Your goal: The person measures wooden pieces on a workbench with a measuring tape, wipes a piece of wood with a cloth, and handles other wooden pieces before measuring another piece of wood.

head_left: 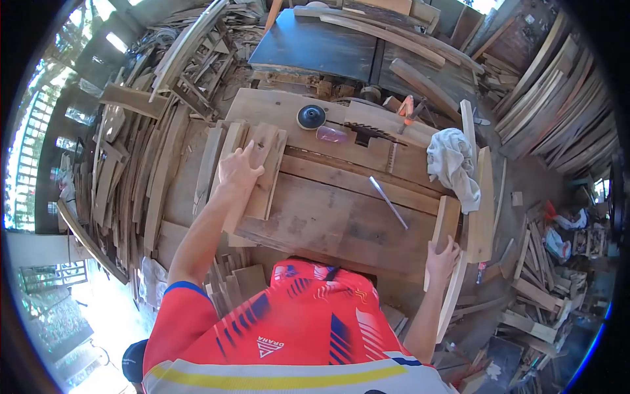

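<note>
My left hand (pixel 241 167) lies with spread fingers on several wooden boards (pixel 265 177) at the left end of the wooden workbench (pixel 308 210). At the right end, my right hand (pixel 443 257) is closed around the near end of a short wooden board (pixel 447 215). A pale narrow strip (pixel 453 295) runs beside that hand. Between the hands a thin silvery stick (pixel 388 202) rests on the bench top. A crumpled light cloth (pixel 453 167) sits just beyond the right-hand board.
Toward the bench's far side are a black round disc (pixel 310 117), a purplish translucent item (pixel 331 134) and an orange clamp (pixel 408 110). Behind stands a dark-topped table (pixel 308 46) carrying long planks. Lumber stacks (pixel 121 177) line the left; curved planks (pixel 558 85) and offcuts crowd the right.
</note>
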Available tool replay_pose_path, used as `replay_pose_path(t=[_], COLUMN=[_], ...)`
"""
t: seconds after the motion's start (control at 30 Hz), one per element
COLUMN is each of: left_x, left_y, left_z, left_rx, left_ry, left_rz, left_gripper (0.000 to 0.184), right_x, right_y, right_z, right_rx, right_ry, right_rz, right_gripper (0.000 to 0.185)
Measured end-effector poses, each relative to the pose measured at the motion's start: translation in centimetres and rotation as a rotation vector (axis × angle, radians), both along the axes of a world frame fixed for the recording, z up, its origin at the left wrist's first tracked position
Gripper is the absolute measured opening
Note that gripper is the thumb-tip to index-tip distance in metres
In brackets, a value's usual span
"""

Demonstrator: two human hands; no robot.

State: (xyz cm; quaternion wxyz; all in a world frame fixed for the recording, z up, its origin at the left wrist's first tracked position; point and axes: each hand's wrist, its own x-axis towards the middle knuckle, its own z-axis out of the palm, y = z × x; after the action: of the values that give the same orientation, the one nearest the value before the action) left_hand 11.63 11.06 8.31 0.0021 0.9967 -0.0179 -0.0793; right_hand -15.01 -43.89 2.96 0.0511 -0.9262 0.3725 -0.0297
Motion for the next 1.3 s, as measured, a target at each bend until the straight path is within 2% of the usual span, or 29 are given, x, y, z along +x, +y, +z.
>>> replay_pose_path(t=[0.1,0.27,0.33,0.4,0.47,0.53,0.6,0.63,0.67,0.7,0.73,0.8,0.87,0.97,1.07,1.1,1.2,1.3], left_x=[-0.8,-1.9,-2.5,-2.4,-4.0,-6.3,-8.8,-10.2,-11.4,-12.4,-13.2,-14.5,-15.1,-15.8,-16.6,-16.9,-17.9,-18.6], left_y=[0.9,0.3,-0.6,0.2,-2.8,-8.6,-15.5,-19.3,-23.3,-27.1,-30.7,-38.4,-45.7,-54.2,-58.8,-59.5,-60.4,-60.8], left_z=[-2.4,-3.0,-2.5,-5.6,-4.2,-0.8,0.4,0.5,0.8,1.6,0.6,0.0,-0.4,-2.4,-3.9,-3.4,-2.4,-2.2], left_rx=[-0.033,-0.14,-0.252,-0.428,-0.381,-0.577,-0.794,-0.889,-0.896,-0.937,-1.029,-1.084,-1.164,-1.384,-1.405,-1.396,-1.385,-1.452], left_ry=[-0.138,-0.201,-0.272,-0.436,-0.508,-0.404,-0.214,0.032,0.078,0.331,0.328,0.438,0.56,0.86,0.774,0.744,0.678,0.69], left_rz=[0.039,0.144,0.168,0.045,-0.056,-0.235,-0.312,-0.245,-0.358,-0.375,-0.56,-0.61,-0.559,-0.229,-0.166,-0.146,-0.074,0.032], left_gripper=[0.081,0.063,0.058,0.049,0.038,0.03,0.024,0.024,0.027,0.031,0.033,0.033,0.041,0.048,0.051,0.049,0.046,0.047], right_x=[-0.6,-0.9,-0.9,-1.9,-1.6,-1.3,-0.8,-0.6,-0.5,-0.4,-0.1,0.7,0.8,1.3,0.8,0.4,-1.6,-2.0], right_y=[-0.8,-1.5,0.1,-0.6,-1.5,-2.3,-4.0,-5.2,-6.4,-7.7,-9.0,-11.2,-12.4,-14.6,-15.2,-15.4,-16.1,-17.3], right_z=[-0.8,-1.7,0.8,0.4,1.4,3.7,6.3,7.1,7.4,7.6,7.8,8.1,7.6,6.3,6.3,6.3,7.5,6.1], right_rx=[0.141,0.132,0.159,0.131,0.082,0.03,0.043,0.049,0.017,-0.016,-0.05,-0.038,-0.009,0.05,0.058,0.086,0.136,0.189], right_ry=[-0.083,-0.183,-0.205,-0.296,-0.385,-0.437,-0.462,-0.474,-0.476,-0.477,-0.481,-0.458,-0.446,-0.419,-0.424,-0.434,-0.333,-0.349], right_rz=[0.019,0.029,-0.012,0.022,0.054,0.055,0.026,0.015,0.004,-0.004,-0.009,-0.056,-0.093,-0.121,-0.039,-0.011,0.056,0.101], right_gripper=[0.074,0.071,0.064,0.065,0.066,0.065,0.062,0.06,0.06,0.059,0.059,0.06,0.062,0.068,0.072,0.081,0.089,0.099])
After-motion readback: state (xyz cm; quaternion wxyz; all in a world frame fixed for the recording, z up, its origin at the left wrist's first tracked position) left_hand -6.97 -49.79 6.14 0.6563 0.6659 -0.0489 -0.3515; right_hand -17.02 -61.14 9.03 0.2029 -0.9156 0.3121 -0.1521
